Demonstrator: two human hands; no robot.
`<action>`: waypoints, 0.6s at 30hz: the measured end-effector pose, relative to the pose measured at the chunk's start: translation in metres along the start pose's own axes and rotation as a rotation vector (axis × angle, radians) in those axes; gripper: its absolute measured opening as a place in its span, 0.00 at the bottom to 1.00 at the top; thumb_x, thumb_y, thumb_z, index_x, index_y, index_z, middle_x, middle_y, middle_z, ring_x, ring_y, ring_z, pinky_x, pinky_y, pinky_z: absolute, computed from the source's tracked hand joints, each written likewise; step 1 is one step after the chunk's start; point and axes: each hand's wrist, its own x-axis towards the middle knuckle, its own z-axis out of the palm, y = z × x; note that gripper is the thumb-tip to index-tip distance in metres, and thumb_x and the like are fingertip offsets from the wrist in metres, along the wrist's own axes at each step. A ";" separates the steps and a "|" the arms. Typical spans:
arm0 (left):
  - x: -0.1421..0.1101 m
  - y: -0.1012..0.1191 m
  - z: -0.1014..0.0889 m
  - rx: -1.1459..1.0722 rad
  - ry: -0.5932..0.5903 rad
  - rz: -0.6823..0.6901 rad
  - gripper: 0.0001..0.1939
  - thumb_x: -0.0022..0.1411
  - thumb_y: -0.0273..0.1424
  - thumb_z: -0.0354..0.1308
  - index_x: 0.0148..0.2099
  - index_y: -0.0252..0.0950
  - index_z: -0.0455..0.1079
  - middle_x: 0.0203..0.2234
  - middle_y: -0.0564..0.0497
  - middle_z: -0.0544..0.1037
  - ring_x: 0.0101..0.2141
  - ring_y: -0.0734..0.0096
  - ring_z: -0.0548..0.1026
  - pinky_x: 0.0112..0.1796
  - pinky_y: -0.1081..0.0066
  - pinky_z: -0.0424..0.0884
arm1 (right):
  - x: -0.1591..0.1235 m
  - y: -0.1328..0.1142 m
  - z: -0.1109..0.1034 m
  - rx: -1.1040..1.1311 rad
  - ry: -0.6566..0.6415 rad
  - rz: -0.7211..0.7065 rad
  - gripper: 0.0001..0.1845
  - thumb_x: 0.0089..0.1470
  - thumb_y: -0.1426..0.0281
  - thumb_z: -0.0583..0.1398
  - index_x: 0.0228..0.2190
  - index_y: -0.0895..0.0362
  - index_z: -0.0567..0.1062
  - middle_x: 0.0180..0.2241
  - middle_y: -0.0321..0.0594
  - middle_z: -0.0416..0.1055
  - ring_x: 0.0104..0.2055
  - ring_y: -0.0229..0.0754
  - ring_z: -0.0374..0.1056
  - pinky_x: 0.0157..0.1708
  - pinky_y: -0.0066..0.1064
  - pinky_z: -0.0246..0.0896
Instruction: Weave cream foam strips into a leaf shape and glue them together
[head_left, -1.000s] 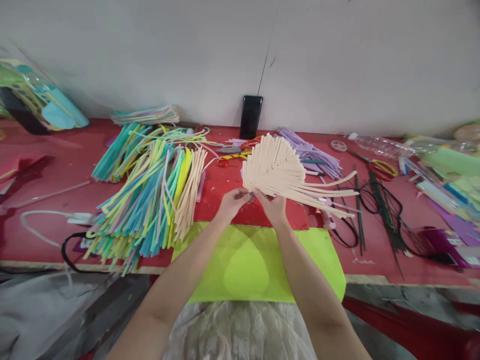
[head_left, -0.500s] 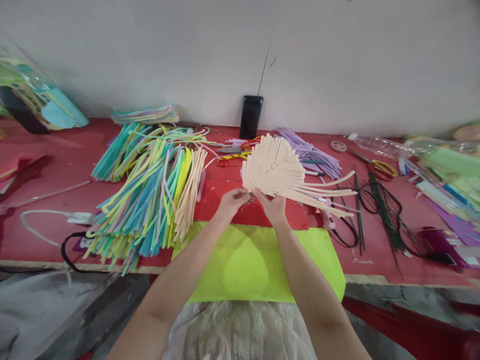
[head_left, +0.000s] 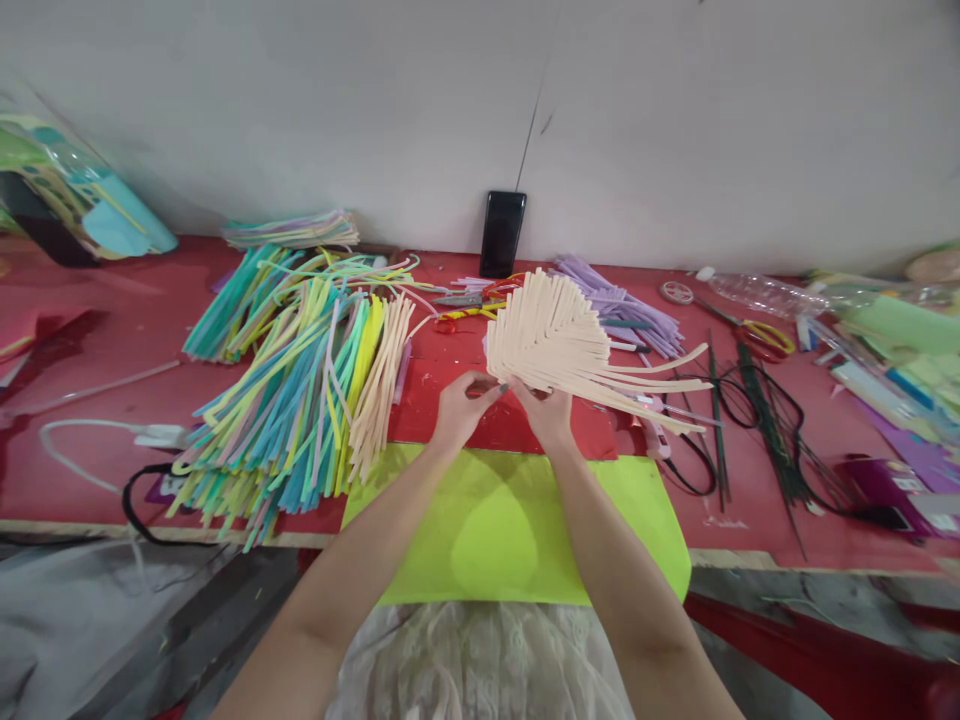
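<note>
A fan-shaped bundle of cream foam strips [head_left: 559, 340] is held up over the red table [head_left: 97, 440], its long ends trailing to the right. My left hand [head_left: 459, 408] pinches the bundle's lower left corner. My right hand [head_left: 549, 415] grips the base of the bundle from below, fingers closed. A lime green foam sheet [head_left: 517, 525] lies under my wrists at the table's front edge.
A big heap of green, blue, yellow and cream strips [head_left: 300, 385] lies to the left. A black phone [head_left: 502, 233] leans on the wall. Purple strips [head_left: 619, 300], scissors [head_left: 754, 333], dark wires [head_left: 757, 420] and a plastic bottle [head_left: 757, 290] crowd the right.
My left hand's fingers have shifted slightly at the bundle's corner; the bundle and my right hand stay where they were.
</note>
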 end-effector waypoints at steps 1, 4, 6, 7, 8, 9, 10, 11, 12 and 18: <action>-0.001 0.001 0.000 0.019 0.007 0.019 0.09 0.50 0.35 0.65 0.31 0.36 0.72 0.28 0.51 0.78 0.31 0.70 0.75 0.36 0.70 0.69 | 0.000 0.000 0.000 -0.001 0.001 -0.003 0.21 0.42 0.59 0.66 0.38 0.57 0.78 0.33 0.43 0.79 0.42 0.49 0.73 0.46 0.42 0.68; -0.003 0.003 0.001 0.071 0.034 0.081 0.06 0.53 0.34 0.63 0.32 0.37 0.72 0.30 0.50 0.78 0.32 0.69 0.75 0.37 0.69 0.70 | 0.000 0.001 0.000 -0.010 0.006 -0.013 0.20 0.43 0.59 0.66 0.38 0.57 0.78 0.33 0.43 0.79 0.42 0.49 0.73 0.46 0.41 0.68; -0.005 0.003 0.001 0.102 0.052 0.122 0.05 0.54 0.33 0.62 0.33 0.37 0.73 0.30 0.50 0.78 0.33 0.69 0.75 0.39 0.68 0.70 | -0.001 0.002 0.001 -0.012 0.010 -0.010 0.20 0.43 0.59 0.65 0.37 0.58 0.78 0.33 0.43 0.78 0.42 0.48 0.73 0.45 0.41 0.68; -0.005 0.003 0.002 0.115 0.058 0.141 0.04 0.54 0.32 0.62 0.33 0.38 0.73 0.30 0.50 0.78 0.33 0.69 0.75 0.39 0.68 0.70 | -0.001 0.003 0.002 -0.008 0.010 -0.008 0.21 0.44 0.58 0.65 0.38 0.58 0.78 0.34 0.44 0.78 0.42 0.48 0.73 0.45 0.41 0.68; -0.006 0.002 0.002 0.127 0.063 0.158 0.03 0.55 0.32 0.62 0.33 0.38 0.73 0.30 0.50 0.78 0.33 0.69 0.75 0.39 0.68 0.70 | -0.002 0.003 0.003 -0.002 0.009 -0.005 0.22 0.44 0.58 0.65 0.39 0.58 0.78 0.35 0.44 0.78 0.41 0.48 0.73 0.45 0.41 0.68; -0.006 0.002 0.002 0.138 0.068 0.172 0.03 0.55 0.31 0.62 0.33 0.38 0.74 0.30 0.50 0.78 0.32 0.69 0.75 0.39 0.68 0.70 | -0.002 0.004 0.003 0.005 0.009 -0.003 0.23 0.44 0.58 0.65 0.40 0.58 0.78 0.36 0.45 0.78 0.40 0.47 0.73 0.45 0.40 0.68; -0.006 0.001 0.002 0.148 0.071 0.184 0.03 0.55 0.31 0.61 0.34 0.38 0.74 0.31 0.49 0.78 0.32 0.69 0.75 0.39 0.68 0.70 | -0.002 0.004 0.004 0.010 0.011 -0.002 0.24 0.44 0.57 0.65 0.41 0.58 0.77 0.37 0.45 0.78 0.40 0.47 0.73 0.45 0.40 0.68; -0.007 0.001 0.002 0.157 0.075 0.194 0.03 0.55 0.31 0.61 0.34 0.38 0.74 0.31 0.49 0.78 0.32 0.69 0.75 0.38 0.68 0.70 | -0.002 0.005 0.004 0.013 0.013 -0.002 0.25 0.44 0.57 0.65 0.42 0.58 0.77 0.38 0.45 0.78 0.40 0.46 0.73 0.45 0.40 0.68; -0.007 0.000 0.002 0.164 0.079 0.201 0.03 0.56 0.31 0.61 0.34 0.38 0.74 0.31 0.49 0.78 0.33 0.69 0.75 0.39 0.68 0.70 | -0.002 0.005 0.005 0.016 0.014 -0.003 0.26 0.43 0.57 0.65 0.43 0.58 0.76 0.39 0.46 0.78 0.40 0.46 0.73 0.45 0.40 0.68; -0.008 -0.002 0.001 0.222 0.093 0.237 0.05 0.57 0.31 0.60 0.37 0.39 0.75 0.33 0.48 0.78 0.33 0.68 0.75 0.39 0.67 0.71 | -0.002 0.007 0.005 0.012 0.004 -0.001 0.27 0.44 0.57 0.65 0.44 0.58 0.76 0.37 0.45 0.78 0.39 0.47 0.73 0.46 0.41 0.67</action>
